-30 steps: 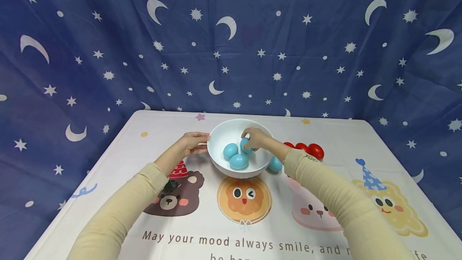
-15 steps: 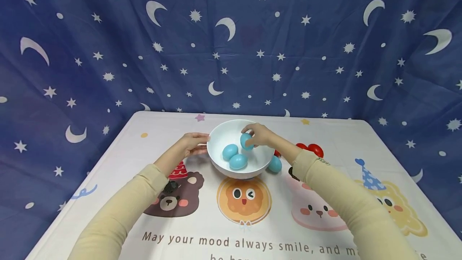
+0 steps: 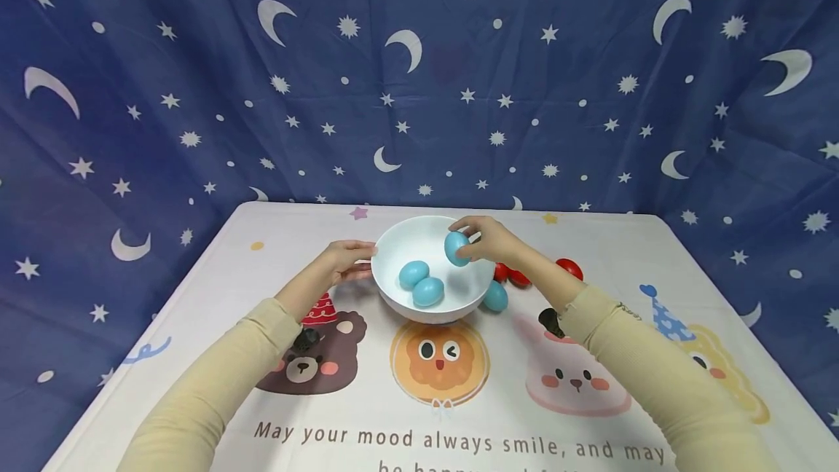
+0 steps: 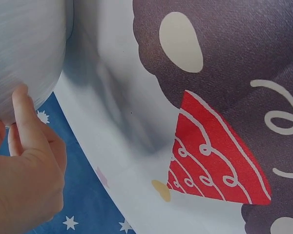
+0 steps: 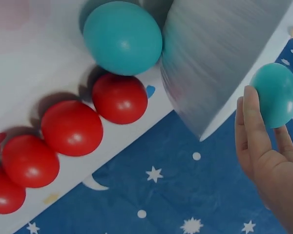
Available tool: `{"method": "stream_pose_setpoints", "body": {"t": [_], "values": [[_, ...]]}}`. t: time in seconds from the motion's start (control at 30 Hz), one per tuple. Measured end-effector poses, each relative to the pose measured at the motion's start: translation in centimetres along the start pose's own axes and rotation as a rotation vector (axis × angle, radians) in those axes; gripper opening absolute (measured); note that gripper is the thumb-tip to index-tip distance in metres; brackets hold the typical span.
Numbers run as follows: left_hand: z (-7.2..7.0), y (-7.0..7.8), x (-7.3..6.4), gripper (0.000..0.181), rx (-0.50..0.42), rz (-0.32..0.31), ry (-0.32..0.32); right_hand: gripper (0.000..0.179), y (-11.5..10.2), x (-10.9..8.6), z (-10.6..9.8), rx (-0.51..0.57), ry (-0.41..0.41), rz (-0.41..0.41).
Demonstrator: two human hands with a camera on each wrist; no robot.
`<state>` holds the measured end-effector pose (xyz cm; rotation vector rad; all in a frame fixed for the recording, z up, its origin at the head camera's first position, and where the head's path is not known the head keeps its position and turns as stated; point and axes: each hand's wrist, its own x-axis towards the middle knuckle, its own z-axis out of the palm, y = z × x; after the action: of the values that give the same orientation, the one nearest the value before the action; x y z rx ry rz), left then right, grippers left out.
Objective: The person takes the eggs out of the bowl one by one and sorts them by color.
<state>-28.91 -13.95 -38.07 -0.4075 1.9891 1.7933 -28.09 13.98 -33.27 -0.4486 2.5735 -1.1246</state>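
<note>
A white bowl stands on the table with two blue eggs, one and another, lying inside it. At its left rim my left hand holds the bowl between thumb and fingers; in the left wrist view the fingertips of that hand lie against the bowl's outer wall. My right hand pinches a third blue egg above the bowl's right side. The right wrist view shows this egg between the fingertips of the right hand.
Another blue egg lies on the table right beside the bowl. Several red eggs form a row behind the right forearm. The pale tablecloth carries cartoon prints, and a blue curtain with moons and stars hangs at the back.
My right hand has lifted a blue egg from the bowl's inside up and to the right, near the rim. The left hand stays at the bowl's left rim.
</note>
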Motion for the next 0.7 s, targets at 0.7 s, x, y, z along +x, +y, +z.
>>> {"method": "stream_pose_setpoints", "body": {"t": [0.7], "values": [[0.0,0.1,0.1,0.044,-0.014,-0.003,-0.004,0.049,3.2,-5.5,-2.4,0.02,0.084,-0.064]]}}
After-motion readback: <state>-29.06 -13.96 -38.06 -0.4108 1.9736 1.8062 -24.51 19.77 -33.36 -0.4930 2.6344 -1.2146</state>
